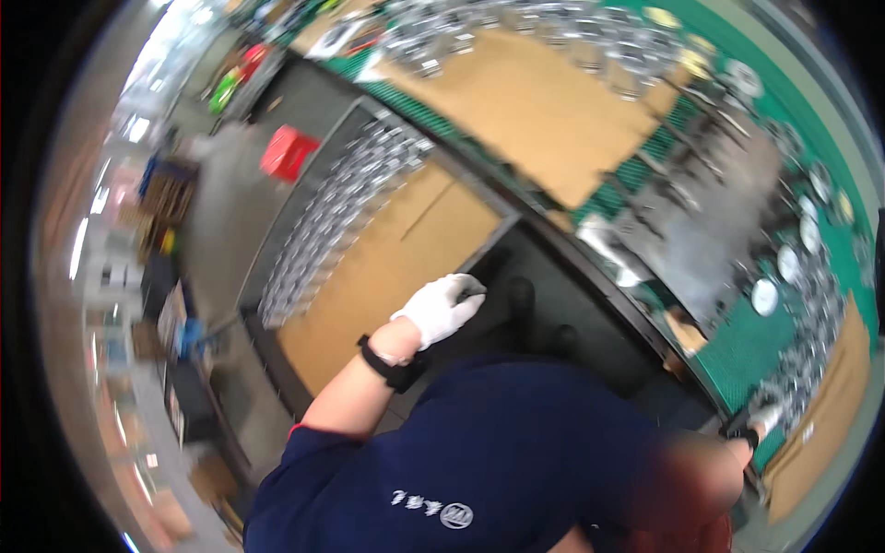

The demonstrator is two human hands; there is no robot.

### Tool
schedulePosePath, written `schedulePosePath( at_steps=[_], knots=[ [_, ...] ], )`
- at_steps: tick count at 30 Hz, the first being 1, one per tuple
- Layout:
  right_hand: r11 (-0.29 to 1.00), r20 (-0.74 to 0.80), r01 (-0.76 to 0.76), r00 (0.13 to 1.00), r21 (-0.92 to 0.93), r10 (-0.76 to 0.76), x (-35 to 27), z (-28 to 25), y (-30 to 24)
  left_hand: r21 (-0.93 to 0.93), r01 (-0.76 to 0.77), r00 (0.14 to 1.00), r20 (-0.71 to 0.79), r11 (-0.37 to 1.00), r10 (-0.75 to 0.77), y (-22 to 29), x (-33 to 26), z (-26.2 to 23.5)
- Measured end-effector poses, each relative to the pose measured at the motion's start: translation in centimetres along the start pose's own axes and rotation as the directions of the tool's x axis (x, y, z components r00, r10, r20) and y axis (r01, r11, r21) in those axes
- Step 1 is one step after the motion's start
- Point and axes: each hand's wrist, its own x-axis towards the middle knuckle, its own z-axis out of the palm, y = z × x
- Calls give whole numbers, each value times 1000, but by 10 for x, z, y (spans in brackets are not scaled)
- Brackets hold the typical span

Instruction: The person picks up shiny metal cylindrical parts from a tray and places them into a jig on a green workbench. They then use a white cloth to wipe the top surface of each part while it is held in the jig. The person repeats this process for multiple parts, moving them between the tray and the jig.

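My left hand point(442, 311), in a white glove with a black band at the wrist, hovers beside the near edge of a cardboard sheet point(406, 253). Its fingers are loosely curled with a gap between them, and I see nothing in it. Far to the right, my right hand point(768, 417), also white-gloved, reaches to a crowd of shiny round metal parts point(811, 355) on the green-topped bench. It is small and blurred there, so its grip is hidden. More shiny round parts point(346, 198) stand in rows on the cardboard at left.
A metal fixture plate point(710, 221) with clamps lies on the green bench point(751, 346), near several white discs point(764, 297). Another cardboard sheet point(544, 111) has shiny parts along its far edge. A red bin point(289, 154) stands on the floor beyond the left cart.
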Motion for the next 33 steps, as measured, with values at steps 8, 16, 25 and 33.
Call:
schedulePosePath(
  at_steps=[8,16,25,33],
  knots=[
    [739,-191,528,744,-419,-640,-132,120,-148,107,633,764,75,767,-641,-176,-87,21],
    [288,653,952,285,-107,-701,-375,333,-127,118,829,547,35,547,-836,-383,-169,-27],
    [504,932,864,-179,-5,315,-779,558,204,-238,839,445,-218,489,-869,-640,-203,-155],
    [199,535,825,-506,529,677,-997,650,522,-13,795,575,-300,606,-761,-762,-198,-181]
  ],
)
